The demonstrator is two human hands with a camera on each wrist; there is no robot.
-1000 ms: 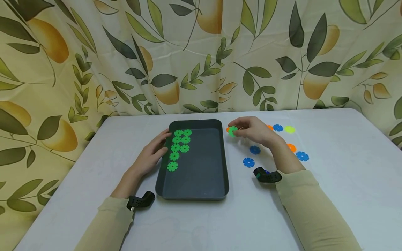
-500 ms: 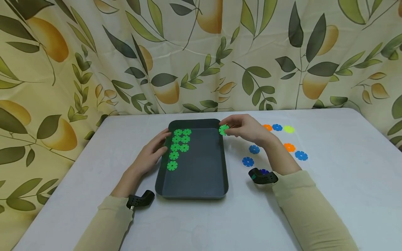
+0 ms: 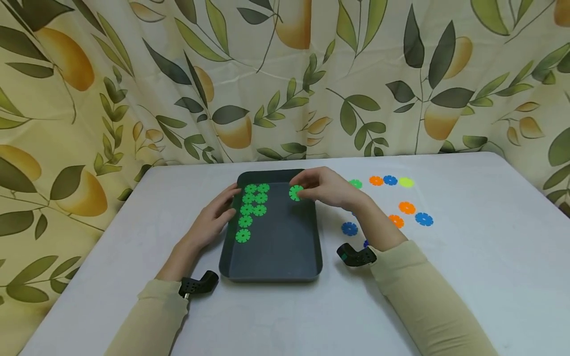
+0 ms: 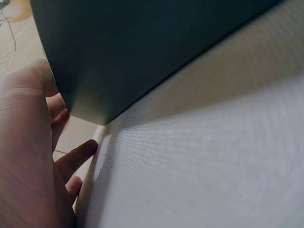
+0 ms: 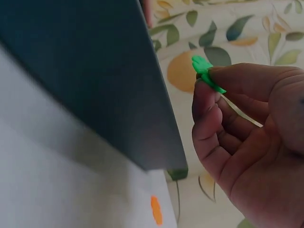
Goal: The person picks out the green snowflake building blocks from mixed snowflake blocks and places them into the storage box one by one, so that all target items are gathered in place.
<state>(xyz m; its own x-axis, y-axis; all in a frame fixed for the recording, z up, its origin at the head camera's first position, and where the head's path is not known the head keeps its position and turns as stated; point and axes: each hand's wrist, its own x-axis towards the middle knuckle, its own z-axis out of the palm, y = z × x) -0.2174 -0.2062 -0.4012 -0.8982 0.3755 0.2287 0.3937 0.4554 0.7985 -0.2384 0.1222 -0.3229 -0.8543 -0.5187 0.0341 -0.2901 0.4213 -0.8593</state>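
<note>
My right hand [image 3: 327, 187] pinches a green notched plastic disc [image 3: 296, 193] between thumb and fingertips, over the upper right part of a dark grey tray [image 3: 271, 277]. In the right wrist view the same green disc [image 5: 208, 74] is seen nearly edge-on at the fingertips, beside the tray's outer wall [image 5: 95, 71]. My left hand [image 3: 211, 220] rests against the tray's left side, fingers relaxed near its far left corner. The left wrist view has that hand [image 4: 33, 147] along the tray wall [image 4: 118, 52]. Inside the tray, several green discs [image 3: 245, 221] lie in two columns along the left.
Right of the tray, loose discs lie on the white tablecloth [image 3: 285, 321]: a green one [image 3: 355, 184], orange ones [image 3: 406, 207], blue ones [image 3: 424, 219] and a yellow-green one [image 3: 405, 182]. My right forearm partly covers this group. A fruit-patterned curtain [image 3: 285, 99] hangs behind the table.
My right hand has carried the green disc left from the table beside the tray, across the rim, to above the tray's inside. The left hand has stayed at the tray's side.
</note>
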